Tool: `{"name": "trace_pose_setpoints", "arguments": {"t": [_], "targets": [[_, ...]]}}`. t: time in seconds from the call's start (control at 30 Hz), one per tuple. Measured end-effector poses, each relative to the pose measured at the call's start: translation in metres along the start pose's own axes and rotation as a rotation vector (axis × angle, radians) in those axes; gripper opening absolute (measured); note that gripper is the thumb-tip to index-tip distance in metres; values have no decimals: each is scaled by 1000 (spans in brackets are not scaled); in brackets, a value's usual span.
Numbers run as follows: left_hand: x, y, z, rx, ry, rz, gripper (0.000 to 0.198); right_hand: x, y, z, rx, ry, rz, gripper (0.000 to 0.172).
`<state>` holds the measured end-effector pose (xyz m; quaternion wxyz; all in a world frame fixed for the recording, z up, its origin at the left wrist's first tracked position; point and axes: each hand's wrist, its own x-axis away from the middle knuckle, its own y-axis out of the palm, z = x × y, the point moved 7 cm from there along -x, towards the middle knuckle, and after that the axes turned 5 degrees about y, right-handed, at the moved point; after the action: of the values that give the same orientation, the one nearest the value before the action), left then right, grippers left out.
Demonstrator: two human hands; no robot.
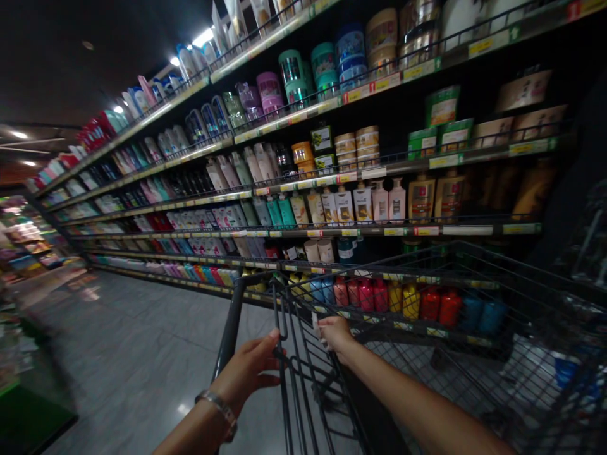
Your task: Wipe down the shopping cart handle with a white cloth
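Observation:
A dark metal shopping cart (294, 379) stands in front of me, its wire bars running between my hands. My left hand (249, 366), with a metal band on the wrist, has thumb and curved fingers around the cart's upright wire flap on the left. Across from it, my right hand (336, 333) is closed in a pinch at the top of the wires. A small whitish piece (317, 323) pokes out of those fingers; its kind is too small to tell. The cart's handlebar (231, 325) lies left of both hands.
Long store shelves (279, 235) with bottles, jars and tubes run along the far side of the cart. Red pump bottles (430, 306) sit on the low shelf. Grey floor (142, 341) stretches left, with a green display (35, 404) at its edge. A silver-and-blue package (569, 373) lies at right.

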<state>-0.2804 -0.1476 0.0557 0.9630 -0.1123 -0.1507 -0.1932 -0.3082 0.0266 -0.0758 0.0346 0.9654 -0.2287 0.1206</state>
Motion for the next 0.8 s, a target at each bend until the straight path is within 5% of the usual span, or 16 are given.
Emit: {"name": "trace_pose_setpoints", "arguments": {"t": [0.13, 0.3, 0.5, 0.8], "targets": [[-8, -3, -5, -2, 2, -5, 59, -2, 14, -37, 8, -21, -23, 21], [-17, -7, -14, -25, -46, -8, 67, -9, 12, -68, 81, -249, 51, 30], [-4, -3, -3, -11, -11, -9, 60, -9, 11, -24, 249, -374, 83, 43], [-3, -3, 0, -38, -42, 12, 55, -21, -8, 25, 467, -318, 99, 41]]}}
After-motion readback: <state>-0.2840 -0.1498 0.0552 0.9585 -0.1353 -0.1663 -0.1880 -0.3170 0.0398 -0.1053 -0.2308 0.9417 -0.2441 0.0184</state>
